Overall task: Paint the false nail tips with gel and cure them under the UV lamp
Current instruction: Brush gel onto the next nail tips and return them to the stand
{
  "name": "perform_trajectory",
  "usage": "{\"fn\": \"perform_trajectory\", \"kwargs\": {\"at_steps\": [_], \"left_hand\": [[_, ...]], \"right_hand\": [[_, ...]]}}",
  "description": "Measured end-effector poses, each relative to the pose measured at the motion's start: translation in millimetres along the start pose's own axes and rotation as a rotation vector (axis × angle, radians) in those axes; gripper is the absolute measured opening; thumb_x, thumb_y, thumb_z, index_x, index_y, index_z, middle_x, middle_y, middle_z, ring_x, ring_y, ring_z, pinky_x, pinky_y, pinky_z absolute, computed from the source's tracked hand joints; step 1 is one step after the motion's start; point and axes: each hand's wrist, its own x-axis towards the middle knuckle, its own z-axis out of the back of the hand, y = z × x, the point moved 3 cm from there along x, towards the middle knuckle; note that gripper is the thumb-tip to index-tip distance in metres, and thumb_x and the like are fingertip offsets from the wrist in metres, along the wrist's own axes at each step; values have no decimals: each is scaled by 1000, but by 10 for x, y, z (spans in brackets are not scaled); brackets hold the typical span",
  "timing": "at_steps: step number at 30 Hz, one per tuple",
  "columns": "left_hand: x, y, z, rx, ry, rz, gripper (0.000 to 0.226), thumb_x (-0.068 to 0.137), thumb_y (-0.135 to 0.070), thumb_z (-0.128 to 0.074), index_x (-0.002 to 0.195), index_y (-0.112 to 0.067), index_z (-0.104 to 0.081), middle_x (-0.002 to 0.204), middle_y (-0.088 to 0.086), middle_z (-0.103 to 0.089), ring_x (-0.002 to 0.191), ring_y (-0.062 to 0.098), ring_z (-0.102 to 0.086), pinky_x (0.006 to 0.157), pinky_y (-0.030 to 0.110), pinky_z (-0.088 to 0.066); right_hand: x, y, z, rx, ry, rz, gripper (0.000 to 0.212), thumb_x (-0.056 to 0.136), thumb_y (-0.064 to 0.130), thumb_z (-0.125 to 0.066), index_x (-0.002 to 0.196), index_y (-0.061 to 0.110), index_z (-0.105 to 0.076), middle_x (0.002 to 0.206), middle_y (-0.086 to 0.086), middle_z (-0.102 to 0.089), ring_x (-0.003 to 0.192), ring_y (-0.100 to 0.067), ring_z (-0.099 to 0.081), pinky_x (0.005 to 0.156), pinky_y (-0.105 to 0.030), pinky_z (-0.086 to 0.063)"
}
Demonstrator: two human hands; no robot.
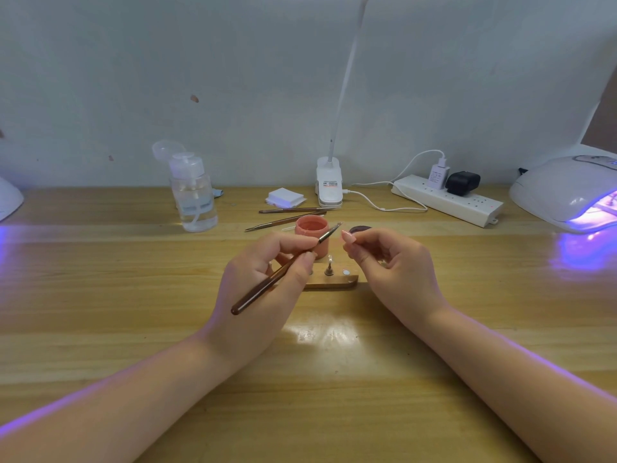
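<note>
My left hand (267, 279) grips a thin brown nail brush (283, 270), its bristle tip pointing up and right over the open pink gel pot (312, 233). Between thumb and fingers, my right hand (397, 265) pinches a pink false nail tip (349, 236) close to the brush tip. A wooden nail stand (332, 280) with small metal pegs lies on the table between my hands, partly hidden by the left hand. The pot's dark lid (360, 229) lies behind my right fingers. The white UV lamp (567, 192) glows purple at the far right.
A clear pump bottle (195, 195) stands back left. Two spare brushes (287, 217), a stack of white pads (285, 197), a clip lamp base (329, 183) and a power strip (447, 200) line the back of the wooden table (334, 379). Another white device (8, 198) sits at the left edge.
</note>
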Motion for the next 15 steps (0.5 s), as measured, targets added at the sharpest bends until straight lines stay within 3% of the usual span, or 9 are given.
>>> {"fn": "perform_trajectory", "kwargs": {"at_steps": [5, 8, 12, 15], "left_hand": [[-3, 69, -1, 21, 0, 61, 12, 84, -26, -61, 92, -30, -70, 85, -11, -70, 78, 6, -61, 68, 12, -44], [5, 41, -4, -58, -1, 55, 12, 86, -22, -60, 95, -26, -68, 88, -18, -72, 80, 4, -66, 68, 12, -48], [8, 18, -13, -40, 9, 27, 18, 87, -27, -62, 103, -27, -70, 96, -11, -73, 89, 17, -66, 77, 27, -54], [5, 39, -11, -4, 6, 27, 17, 86, -26, -63, 100, -28, -71, 92, -8, -72, 87, 14, -65, 76, 23, -51]], "right_hand": [[-3, 34, 9, 8, -6, 24, 10, 88, 22, -69, 89, 32, -68, 79, 7, -70, 73, -16, -65, 69, -47, -52], [1, 45, 7, 4, -11, 40, 13, 88, 23, -69, 87, 36, -66, 78, 7, -70, 72, -14, -63, 68, -45, -52], [0, 42, 6, -27, -15, 73, 15, 90, 25, -67, 87, 39, -64, 79, 12, -69, 75, -13, -64, 68, -45, -51], [5, 41, 6, -35, -22, 81, 20, 90, 24, -66, 86, 43, -61, 80, 15, -68, 77, -13, -65, 70, -46, -52]]}}
